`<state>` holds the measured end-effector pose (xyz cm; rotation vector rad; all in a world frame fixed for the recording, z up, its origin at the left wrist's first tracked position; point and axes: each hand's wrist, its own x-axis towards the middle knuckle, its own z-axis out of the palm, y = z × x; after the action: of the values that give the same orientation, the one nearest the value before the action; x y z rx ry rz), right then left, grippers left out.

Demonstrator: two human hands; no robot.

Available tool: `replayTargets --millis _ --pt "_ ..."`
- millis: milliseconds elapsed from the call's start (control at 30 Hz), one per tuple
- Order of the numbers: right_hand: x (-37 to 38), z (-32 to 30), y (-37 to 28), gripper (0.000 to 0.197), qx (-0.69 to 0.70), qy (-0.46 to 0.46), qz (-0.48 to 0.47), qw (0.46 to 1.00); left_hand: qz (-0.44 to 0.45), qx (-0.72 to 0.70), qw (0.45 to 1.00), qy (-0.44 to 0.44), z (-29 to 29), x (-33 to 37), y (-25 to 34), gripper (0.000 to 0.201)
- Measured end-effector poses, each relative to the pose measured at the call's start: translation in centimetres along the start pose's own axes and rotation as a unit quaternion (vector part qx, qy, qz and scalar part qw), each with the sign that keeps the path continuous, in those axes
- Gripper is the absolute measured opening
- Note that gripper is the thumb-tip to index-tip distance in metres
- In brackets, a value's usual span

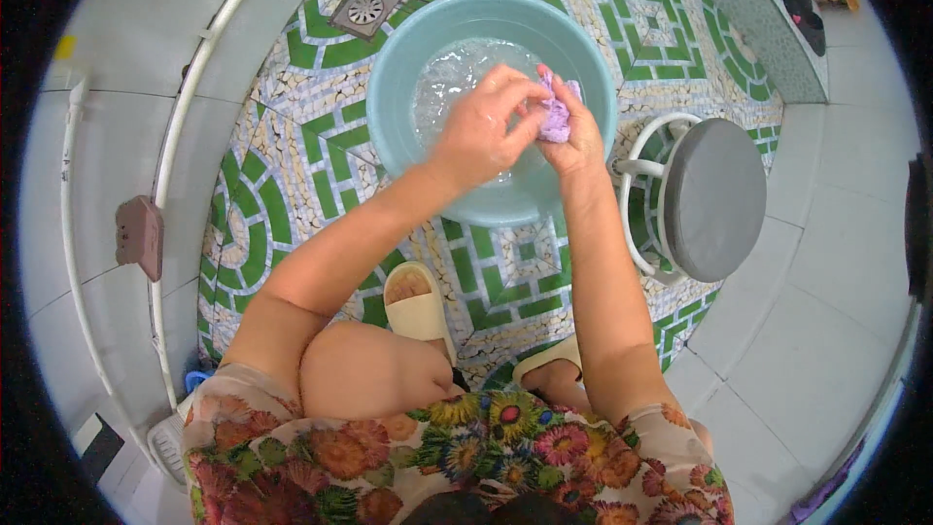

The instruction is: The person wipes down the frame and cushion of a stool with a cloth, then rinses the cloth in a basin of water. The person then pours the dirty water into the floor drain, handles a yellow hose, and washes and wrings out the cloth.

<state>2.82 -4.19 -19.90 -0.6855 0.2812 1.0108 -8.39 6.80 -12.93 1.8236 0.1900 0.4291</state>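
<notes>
A crumpled purple cloth [556,115] is bunched up over the right side of a blue-green basin [389,126]. My right hand [579,141] is closed around it from the right, palm turned inward. From the left, my left hand [486,126] reaches over the basin with bent fingers, its thumb and fingertips pinching at the cloth's left edge. Both hands look wet. Clear, slightly foamy water [457,78] lies in the basin below them. How far the cloth tucks into my right palm is hidden.
A round grey-topped stool [719,199] with white legs stands right of the basin. A floor drain [365,9] lies beyond it to the left. White pipes [165,165] run along the left wall beside a brownish-pink holder [140,237]. Dark shoes [797,8] sit on the far-right ledge.
</notes>
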Motion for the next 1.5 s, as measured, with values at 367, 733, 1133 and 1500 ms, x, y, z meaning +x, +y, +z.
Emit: replayTargets --millis 367,733,1133,1500 --pt "0.5 4.2 2.4 0.013 -0.039 0.059 -0.081 0.994 0.053 0.114 0.991 -0.036 -1.9 1.2 0.2 0.011" --pt "0.6 3.8 9.0 0.020 -0.468 0.168 -0.091 0.863 0.095 0.128 0.973 -0.167 2.2 3.4 8.6 0.022" --pt "-5.6 2.6 8.6 0.032 -0.371 0.075 -0.147 0.914 -0.250 -0.008 0.768 -0.590 21.8 -4.2 2.4 0.066" --pt "-13.9 -0.7 9.8 0.027 -0.097 -0.166 0.102 0.976 -0.339 -0.332 0.792 -0.384 32.0 -5.5 3.9 0.043"
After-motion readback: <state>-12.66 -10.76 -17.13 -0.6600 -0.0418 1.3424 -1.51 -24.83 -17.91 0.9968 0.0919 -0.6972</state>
